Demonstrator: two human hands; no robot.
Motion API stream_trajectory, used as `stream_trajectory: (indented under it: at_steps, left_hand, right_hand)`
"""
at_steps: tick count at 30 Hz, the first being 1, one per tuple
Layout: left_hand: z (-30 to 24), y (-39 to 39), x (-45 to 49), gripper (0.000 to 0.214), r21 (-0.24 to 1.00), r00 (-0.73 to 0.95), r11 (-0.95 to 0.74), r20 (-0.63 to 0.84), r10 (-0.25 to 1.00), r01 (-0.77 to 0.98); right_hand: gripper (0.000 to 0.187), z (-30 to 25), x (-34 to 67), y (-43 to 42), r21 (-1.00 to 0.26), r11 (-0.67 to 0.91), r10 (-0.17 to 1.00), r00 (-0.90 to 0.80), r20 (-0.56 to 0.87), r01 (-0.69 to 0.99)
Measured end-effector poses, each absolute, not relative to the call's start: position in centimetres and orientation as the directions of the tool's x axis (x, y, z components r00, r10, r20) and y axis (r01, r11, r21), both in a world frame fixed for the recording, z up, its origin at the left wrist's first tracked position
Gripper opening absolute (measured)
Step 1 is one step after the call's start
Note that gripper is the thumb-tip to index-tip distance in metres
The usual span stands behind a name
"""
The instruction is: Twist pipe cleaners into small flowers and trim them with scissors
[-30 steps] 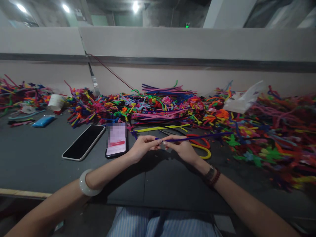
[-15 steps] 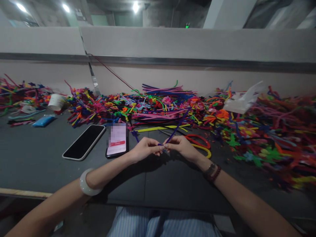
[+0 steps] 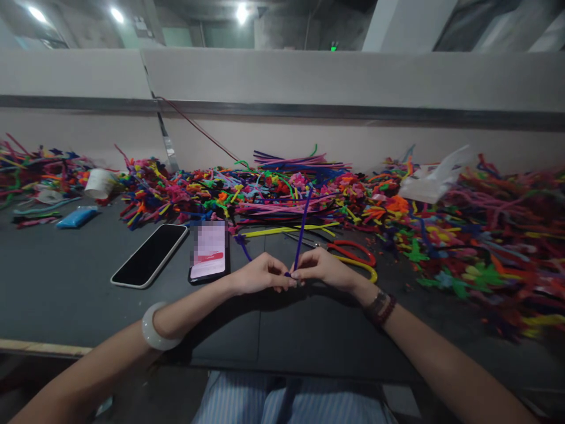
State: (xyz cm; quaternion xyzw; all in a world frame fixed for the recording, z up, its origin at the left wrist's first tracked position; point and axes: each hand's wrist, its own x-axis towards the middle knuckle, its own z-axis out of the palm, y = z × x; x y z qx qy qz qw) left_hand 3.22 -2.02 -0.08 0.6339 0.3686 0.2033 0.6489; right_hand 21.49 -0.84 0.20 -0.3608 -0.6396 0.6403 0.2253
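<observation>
My left hand (image 3: 259, 275) and my right hand (image 3: 323, 268) meet over the dark table (image 3: 66, 277), both pinched on the lower end of a purple pipe cleaner (image 3: 302, 227). The pipe cleaner stands nearly upright from my fingertips and leans slightly right. A white bangle circles my left wrist; a watch and a bead bracelet sit on my right wrist. Red and yellow scissor handles (image 3: 359, 259) lie just behind my right hand.
A long heap of coloured pipe cleaners (image 3: 282, 188) runs along the back wall and spreads wide at the right (image 3: 494, 235). Two phones lie left of my hands: a dark one (image 3: 150, 254) and a lit one (image 3: 209, 249). White cup (image 3: 100, 182), blue packet (image 3: 77, 217), white bag (image 3: 435, 176).
The purple pipe cleaner swung from lying level towards the right to standing almost upright. My hands stayed together and dropped slightly nearer to me.
</observation>
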Motion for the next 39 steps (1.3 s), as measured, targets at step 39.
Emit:
stream_trajectory:
  at_steps: [39]
  left_hand:
    - [0.2,-1.9,3.5,0.025,0.999,0.515,0.04,-0.042,0.856,0.014]
  right_hand:
    - [0.007,0.5,23.3,0.3,-0.712,-0.696,0.501,-0.776,-0.384,-0.097]
